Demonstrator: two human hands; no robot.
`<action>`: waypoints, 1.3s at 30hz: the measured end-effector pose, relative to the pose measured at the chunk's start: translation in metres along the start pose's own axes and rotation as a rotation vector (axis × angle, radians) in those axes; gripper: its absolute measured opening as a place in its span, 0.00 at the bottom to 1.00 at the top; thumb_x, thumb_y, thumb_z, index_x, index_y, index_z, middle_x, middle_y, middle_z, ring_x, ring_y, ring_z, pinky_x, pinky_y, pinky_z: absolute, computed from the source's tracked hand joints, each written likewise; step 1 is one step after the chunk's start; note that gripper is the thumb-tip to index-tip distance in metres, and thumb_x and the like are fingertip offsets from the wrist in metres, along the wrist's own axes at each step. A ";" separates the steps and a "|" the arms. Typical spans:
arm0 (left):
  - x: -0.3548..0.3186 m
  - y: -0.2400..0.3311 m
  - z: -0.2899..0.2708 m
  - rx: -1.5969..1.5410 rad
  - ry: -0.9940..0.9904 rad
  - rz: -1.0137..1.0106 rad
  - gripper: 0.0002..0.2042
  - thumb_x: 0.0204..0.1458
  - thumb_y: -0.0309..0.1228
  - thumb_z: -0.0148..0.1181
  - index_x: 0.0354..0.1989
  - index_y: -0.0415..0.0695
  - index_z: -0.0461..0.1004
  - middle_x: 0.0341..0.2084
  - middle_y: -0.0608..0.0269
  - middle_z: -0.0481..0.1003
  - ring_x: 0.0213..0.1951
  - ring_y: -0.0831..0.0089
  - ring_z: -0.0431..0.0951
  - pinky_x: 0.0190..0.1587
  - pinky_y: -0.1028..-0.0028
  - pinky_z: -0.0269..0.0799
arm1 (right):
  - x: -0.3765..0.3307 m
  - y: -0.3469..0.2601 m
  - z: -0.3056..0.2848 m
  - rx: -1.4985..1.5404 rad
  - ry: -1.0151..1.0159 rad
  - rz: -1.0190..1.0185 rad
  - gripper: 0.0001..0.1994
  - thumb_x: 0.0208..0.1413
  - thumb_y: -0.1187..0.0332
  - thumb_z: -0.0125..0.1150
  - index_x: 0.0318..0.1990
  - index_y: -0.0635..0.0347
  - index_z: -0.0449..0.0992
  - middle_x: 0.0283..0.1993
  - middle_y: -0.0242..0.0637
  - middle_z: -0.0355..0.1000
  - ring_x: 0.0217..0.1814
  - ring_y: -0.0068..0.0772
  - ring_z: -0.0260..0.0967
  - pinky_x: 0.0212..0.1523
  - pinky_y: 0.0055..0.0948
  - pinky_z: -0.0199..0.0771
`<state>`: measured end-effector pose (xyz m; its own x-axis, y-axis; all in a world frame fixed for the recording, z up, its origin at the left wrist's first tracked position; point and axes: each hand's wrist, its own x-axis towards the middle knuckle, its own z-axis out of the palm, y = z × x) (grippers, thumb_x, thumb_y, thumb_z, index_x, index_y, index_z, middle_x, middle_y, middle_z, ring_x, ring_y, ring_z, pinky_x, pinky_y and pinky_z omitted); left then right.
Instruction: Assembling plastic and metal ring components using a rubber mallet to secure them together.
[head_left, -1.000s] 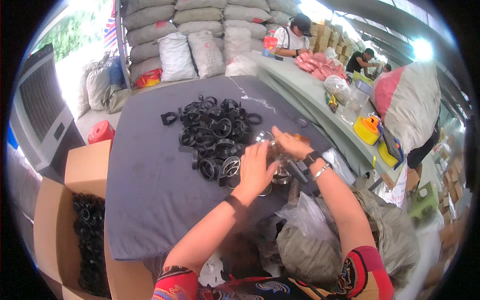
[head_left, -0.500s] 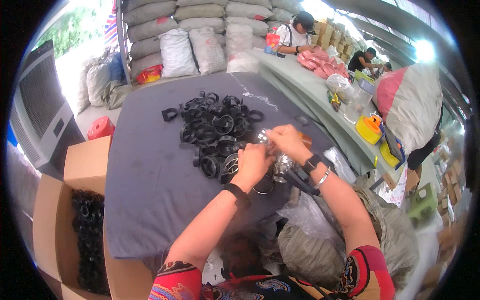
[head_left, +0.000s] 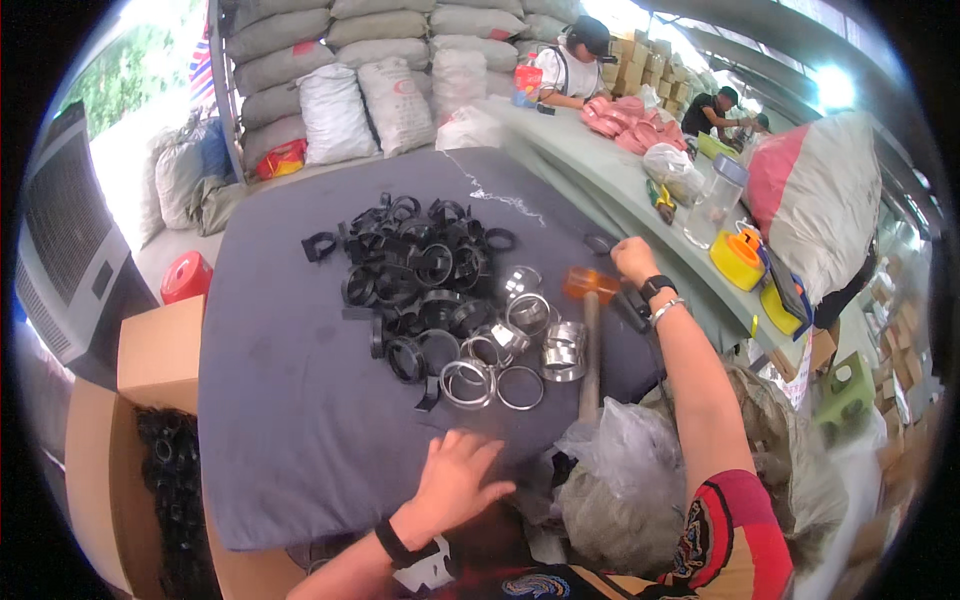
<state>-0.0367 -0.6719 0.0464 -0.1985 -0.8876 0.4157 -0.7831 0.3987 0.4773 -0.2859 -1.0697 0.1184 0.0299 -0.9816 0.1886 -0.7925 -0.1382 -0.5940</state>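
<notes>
At the grey padded surface [head_left: 300, 420], the right hand [head_left: 634, 258] closes its grip near a mallet [head_left: 590, 300] beside metal rings [head_left: 520, 345] and black collars [head_left: 420, 270]; the left hand [head_left: 455, 480] rests open, empty. Judged: between fittings, picking another ring comes next.

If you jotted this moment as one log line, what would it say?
left hand: open, flat at near table edge | right hand: beside orange-headed mallet | black rings and metal rings piled mid-table

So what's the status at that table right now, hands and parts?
Left hand open, flat on grey table edge. Right hand beside orange-headed mallet, grip unclear. Metal rings and black rings piled between, untouched.
</notes>
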 end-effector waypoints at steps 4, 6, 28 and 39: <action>0.004 -0.007 0.014 0.068 -0.073 -0.014 0.27 0.37 0.39 0.70 0.48 0.45 0.72 0.43 0.61 0.69 0.48 0.60 0.66 0.46 0.61 0.59 | 0.021 0.012 0.018 -0.329 -0.068 -0.178 0.13 0.51 0.64 0.55 0.38 0.63 0.79 0.40 0.54 0.74 0.46 0.56 0.72 0.49 0.42 0.70; -0.001 -0.009 0.015 0.074 -0.080 -0.030 0.27 0.36 0.38 0.70 0.48 0.46 0.72 0.43 0.62 0.69 0.48 0.61 0.66 0.46 0.62 0.59 | 0.035 0.014 0.039 -0.364 -0.141 -0.245 0.15 0.52 0.61 0.55 0.38 0.64 0.79 0.43 0.56 0.73 0.49 0.55 0.70 0.52 0.43 0.68; -0.006 -0.017 0.020 0.057 -0.022 -0.075 0.26 0.35 0.36 0.70 0.46 0.46 0.72 0.42 0.63 0.69 0.50 0.63 0.66 0.48 0.63 0.61 | -0.006 -0.092 0.056 -0.245 -0.560 -0.376 0.17 0.52 0.60 0.58 0.27 0.70 0.76 0.22 0.38 0.73 0.25 0.29 0.69 0.28 0.35 0.69; -0.004 -0.011 0.025 0.131 0.041 -0.019 0.23 0.35 0.36 0.70 0.43 0.46 0.75 0.42 0.61 0.71 0.48 0.60 0.67 0.48 0.62 0.61 | -0.115 -0.153 -0.073 -0.573 -0.467 -0.815 0.09 0.53 0.67 0.55 0.31 0.64 0.76 0.22 0.39 0.71 0.23 0.31 0.69 0.28 0.34 0.70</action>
<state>-0.0422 -0.6789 0.0202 -0.1604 -0.8835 0.4401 -0.8572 0.3457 0.3817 -0.2124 -0.9261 0.2448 0.8042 -0.5937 -0.0271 -0.5922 -0.8044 0.0484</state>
